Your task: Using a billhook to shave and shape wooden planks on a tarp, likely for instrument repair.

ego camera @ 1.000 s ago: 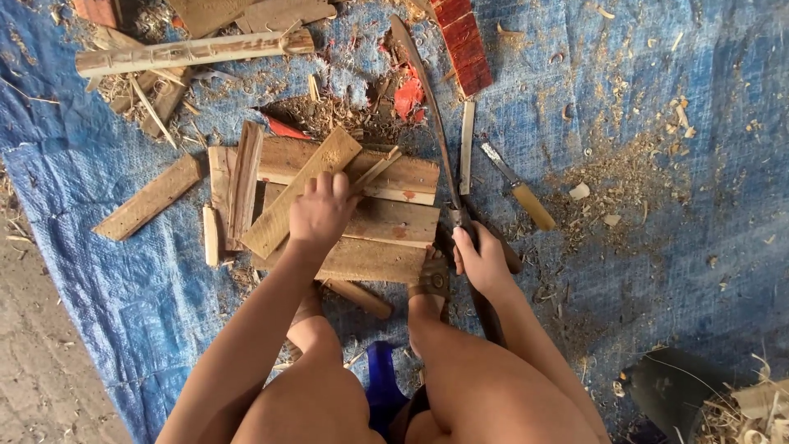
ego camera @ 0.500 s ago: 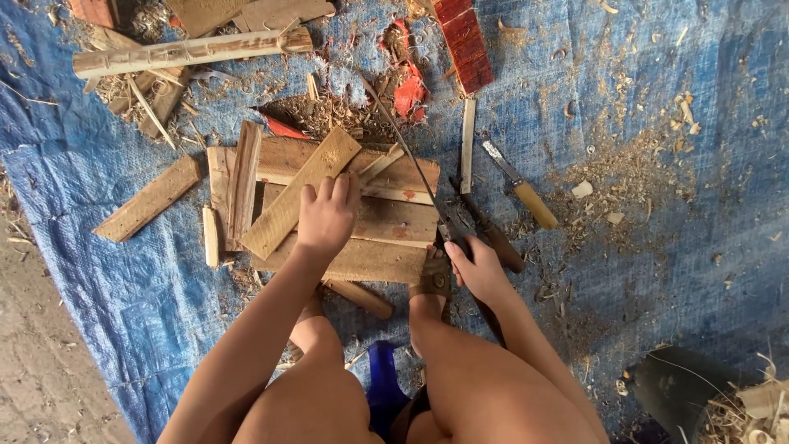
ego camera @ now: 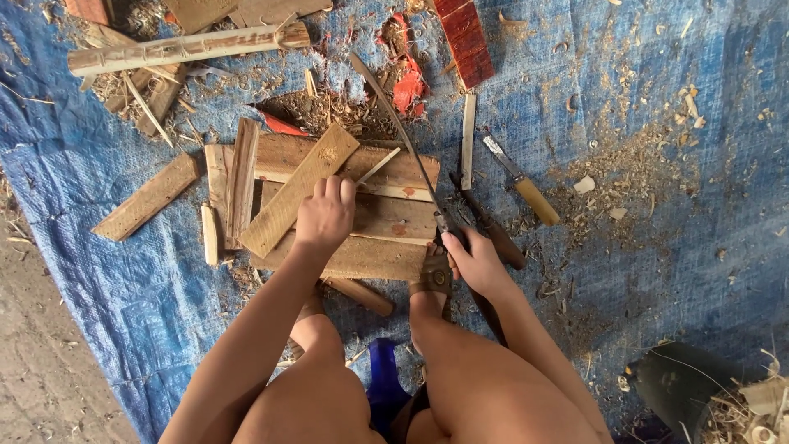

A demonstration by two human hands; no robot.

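Your knees and thighs fill the bottom edge of the view, with a dark blue object [ego camera: 385, 386] between them, mostly hidden.

Your right hand [ego camera: 477, 263] extends forward from above the right knee and is clenched around the handle of a long, thin-bladed knife [ego camera: 399, 127]. The handle itself is covered by the fingers; the blade runs up and to the left from the hand, passing over the stacked boards [ego camera: 378, 218]. A sandalled foot [ego camera: 434, 275] sits just left of this hand, at the boards' near edge.

Your left hand [ego camera: 326, 215] reaches forward with the arm nearly straight. It rests palm down on a slanted wooden slat [ego camera: 300, 191] lying across the boards, fingers curled over the slat's edge, pressing rather than gripping.

Beside the boards, on the blue tarp [ego camera: 699, 205], lies a yellow-handled chisel [ego camera: 526, 185]. Farther away lie a red-painted plank [ego camera: 463, 37] and a pale bamboo length [ego camera: 185, 48]. A dark container [ego camera: 670, 386] at lower right is cut off by the edge.
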